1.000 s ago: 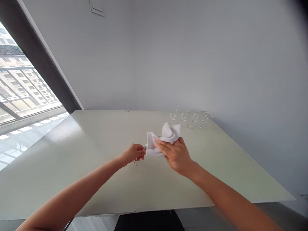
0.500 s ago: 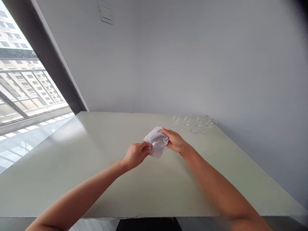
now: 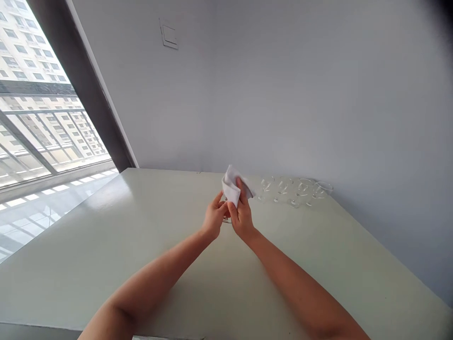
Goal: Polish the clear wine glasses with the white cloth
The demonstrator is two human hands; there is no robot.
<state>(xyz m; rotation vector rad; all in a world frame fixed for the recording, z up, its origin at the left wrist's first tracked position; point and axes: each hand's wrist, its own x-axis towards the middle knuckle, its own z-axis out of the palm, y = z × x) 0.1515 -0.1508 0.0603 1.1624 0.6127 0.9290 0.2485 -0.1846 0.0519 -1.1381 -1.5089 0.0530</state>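
Observation:
Over the middle of the table, my left hand [image 3: 213,216] is closed around a clear stemmed glass. Only the round foot of this glass [image 3: 227,220] shows plainly, below my fingers. My right hand [image 3: 242,216] grips a white cloth [image 3: 231,188] that is folded over the glass's upper part and hides its bowl. Both hands are close together, with the right thumb near the left fingertips.
Several clear stemmed glasses [image 3: 282,187] stand in a group at the table's back right, near the wall. The pale table [image 3: 159,283] meets the grey wall [image 3: 300,94]. At the left is a large window [image 3: 38,104].
My hands have come closer together and the glass has turned from tilted to upright, foot down. The cloth has moved up over its top. The view has shifted slightly.

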